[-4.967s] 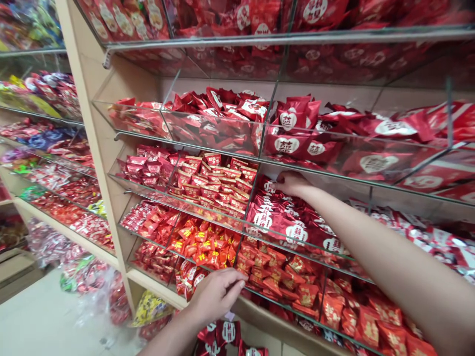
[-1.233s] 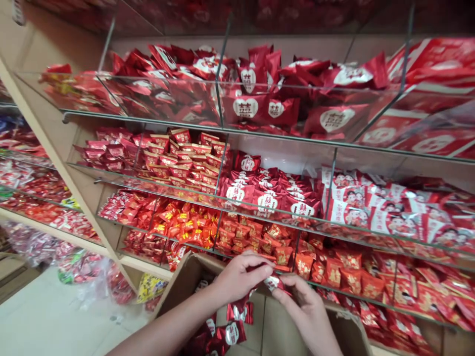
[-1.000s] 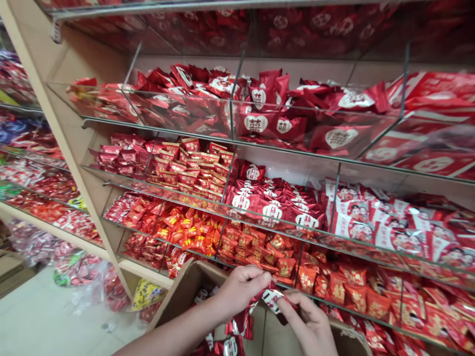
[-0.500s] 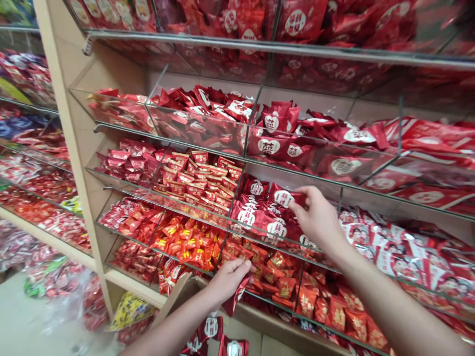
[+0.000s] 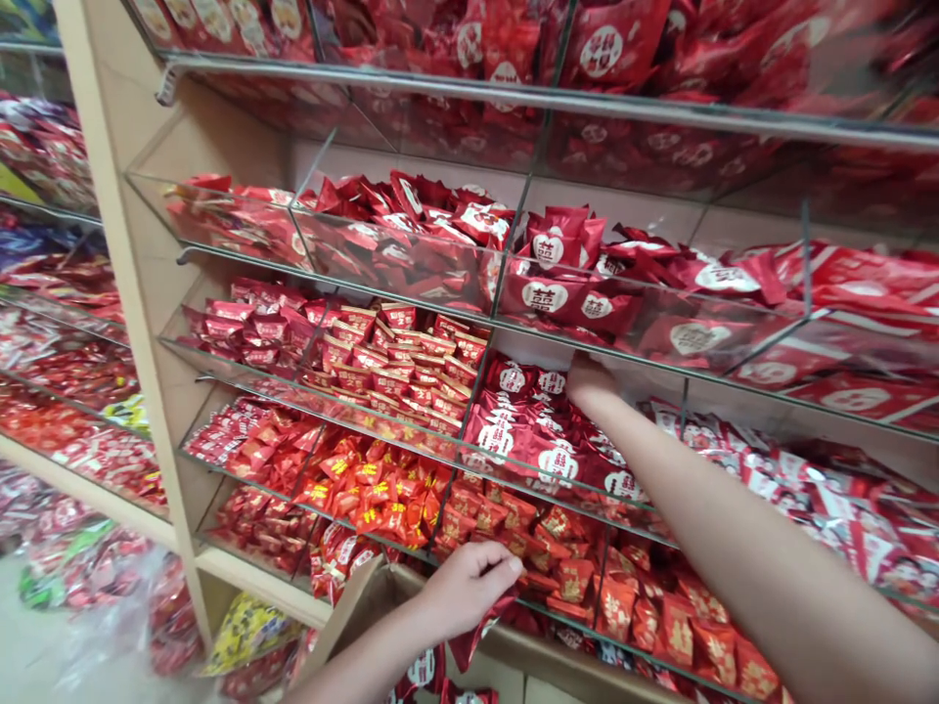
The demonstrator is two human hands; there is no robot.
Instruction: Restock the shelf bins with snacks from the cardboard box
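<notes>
My left hand [image 5: 469, 590] is closed on a dark red candy packet [image 5: 473, 634], which hangs below the fingers over an open cardboard box [image 5: 587, 675]. Up and to the right, my right hand [image 5: 591, 384] reaches deep into a shelf compartment at the back of a row of dark red packets [image 5: 556, 460] with white printed labels. Its fingers are hidden behind the wrist and the shelf above, so what they hold cannot be made out. More packets of the same look [image 5: 425, 669] lie inside the box.
Clear-fronted shelves [image 5: 367, 284] full of red wrapped sweets surround the compartment. Orange-red packets [image 5: 572, 577] fill the bins below. A wooden upright [image 5: 121, 254] stands at the left, with plastic bags of sweets [image 5: 80, 577] on the floor beside it.
My right hand has pushed from the front of the compartment to its back; the packet at its fingertips is no longer visible in the hand. My left hand keeps its packet, slightly lower and further right.
</notes>
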